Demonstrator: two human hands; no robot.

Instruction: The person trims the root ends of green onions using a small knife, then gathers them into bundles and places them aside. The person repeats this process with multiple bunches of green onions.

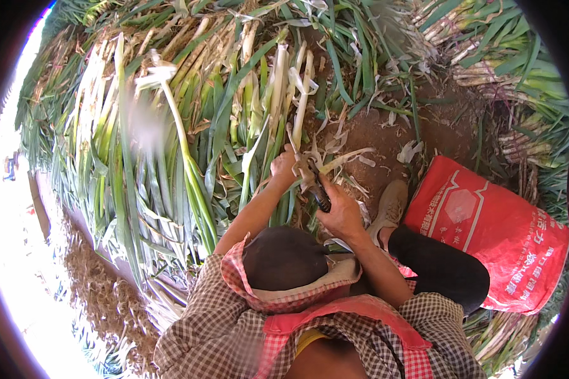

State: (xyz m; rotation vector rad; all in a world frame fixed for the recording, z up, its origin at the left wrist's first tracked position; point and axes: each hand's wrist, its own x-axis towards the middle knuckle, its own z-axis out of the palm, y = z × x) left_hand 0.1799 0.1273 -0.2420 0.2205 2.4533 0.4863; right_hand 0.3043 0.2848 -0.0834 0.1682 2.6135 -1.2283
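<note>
My left hand [283, 166] is curled around the lower part of a long leek or green onion [304, 94], whose pale stalk points away from me; the exact grip is partly hidden. My right hand [341, 211] holds a tool [308, 177] with a metal body, a black handle and a thin nozzle, which looks like an air blow gun. Its tip lies just above my left fingers. Beside the tool a short pale stalk [346, 158] points to the right. Many more stalks [185, 128] with green leaves lie in a thick layer to the left.
A red sack [483, 232] bearing writing lies at the right, beside my bent leg and shoe [391, 203]. Bundled stalks [502, 80] line the upper right. Loose papery skins [409, 150] are scattered over the brown soil [379, 137]. A dark rounded thing [286, 258] and checked cloth lie close below my hands.
</note>
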